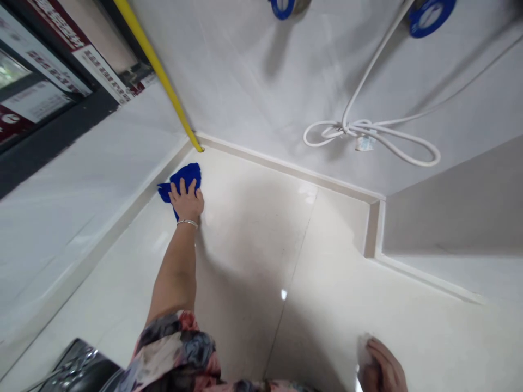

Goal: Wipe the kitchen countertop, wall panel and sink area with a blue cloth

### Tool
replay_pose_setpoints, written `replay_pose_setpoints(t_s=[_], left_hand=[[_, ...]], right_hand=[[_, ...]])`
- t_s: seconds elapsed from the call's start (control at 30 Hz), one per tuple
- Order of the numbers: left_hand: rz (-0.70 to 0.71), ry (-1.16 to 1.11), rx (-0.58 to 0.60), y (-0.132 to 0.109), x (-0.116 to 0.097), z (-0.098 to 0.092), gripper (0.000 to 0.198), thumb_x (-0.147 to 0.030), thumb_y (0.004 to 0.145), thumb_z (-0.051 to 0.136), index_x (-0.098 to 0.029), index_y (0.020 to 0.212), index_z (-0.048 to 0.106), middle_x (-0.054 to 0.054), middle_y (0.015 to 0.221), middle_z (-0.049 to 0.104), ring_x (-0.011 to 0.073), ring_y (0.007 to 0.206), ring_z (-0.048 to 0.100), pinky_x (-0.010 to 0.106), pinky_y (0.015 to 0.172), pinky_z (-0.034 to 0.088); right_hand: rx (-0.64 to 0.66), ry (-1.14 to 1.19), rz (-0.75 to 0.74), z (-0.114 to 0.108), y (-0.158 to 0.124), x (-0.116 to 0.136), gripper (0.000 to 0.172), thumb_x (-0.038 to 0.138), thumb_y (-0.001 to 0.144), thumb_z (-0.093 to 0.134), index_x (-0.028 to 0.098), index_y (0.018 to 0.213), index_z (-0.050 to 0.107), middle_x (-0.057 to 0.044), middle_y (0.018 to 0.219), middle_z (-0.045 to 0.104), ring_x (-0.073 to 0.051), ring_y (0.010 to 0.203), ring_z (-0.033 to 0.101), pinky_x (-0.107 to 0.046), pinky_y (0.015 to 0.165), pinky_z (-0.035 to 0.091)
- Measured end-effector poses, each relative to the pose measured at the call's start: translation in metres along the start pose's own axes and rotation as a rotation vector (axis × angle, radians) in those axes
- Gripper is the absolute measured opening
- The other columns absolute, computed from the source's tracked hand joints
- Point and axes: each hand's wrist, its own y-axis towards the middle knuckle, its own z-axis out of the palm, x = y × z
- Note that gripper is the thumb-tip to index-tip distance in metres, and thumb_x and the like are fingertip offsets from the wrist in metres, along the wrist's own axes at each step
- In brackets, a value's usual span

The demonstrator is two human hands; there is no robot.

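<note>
My left hand (pixel 188 202) reaches into the corner and grips a dark blue cloth (pixel 187 173), pressing it onto the pale tiled surface (pixel 253 228). The fingers are somewhat apart over the cloth, and its edges stick out past them to the front and left. A thin bracelet (pixel 187 222) circles that wrist. Low on the right, my right hand (pixel 386 366) is near the same surface, its fingers curled together; no object shows in it, and the frame cuts it off below.
A yellow pipe (pixel 161 76) comes down into the corner. Bundled white cable (pixel 347 128) hangs by the wall (pixel 245 71), below blue round fittings (pixel 432 17). A raised ledge (pixel 294 173) runs along the walls and steps out at right. A dark shiny object (pixel 81 370) stands lower left.
</note>
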Motion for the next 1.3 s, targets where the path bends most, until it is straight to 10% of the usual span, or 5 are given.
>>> replay_pose_setpoints(t_s=[0.67, 1.3], left_hand=[[0.360, -0.012, 0.074, -0.162, -0.022, -0.030, 0.052, -0.038, 0.102, 0.035, -0.028, 0.151, 0.049, 0.007, 0.167, 0.030, 0.0390, 0.157, 0.010, 0.064, 0.128, 0.014], [0.886, -0.229, 0.250, -0.418, -0.123, -0.058, 0.057, -0.041, 0.099, 0.049, -0.035, 0.155, 0.040, 0.001, 0.170, 0.020, 0.0347, 0.159, 0.003, 0.063, 0.128, 0.023]], right_hand=[[-0.038, -0.001, -0.118, 0.011, 0.013, 0.004, 0.033, 0.019, 0.085, 0.051, 0.021, 0.117, 0.060, -0.013, 0.120, 0.068, -0.032, 0.112, 0.065, -0.056, 0.096, 0.054], [-0.087, -0.017, -0.187, 0.018, 0.019, -0.003, 0.031, 0.018, 0.085, 0.049, 0.019, 0.114, 0.059, -0.013, 0.117, 0.067, -0.028, 0.110, 0.062, -0.048, 0.097, 0.052]])
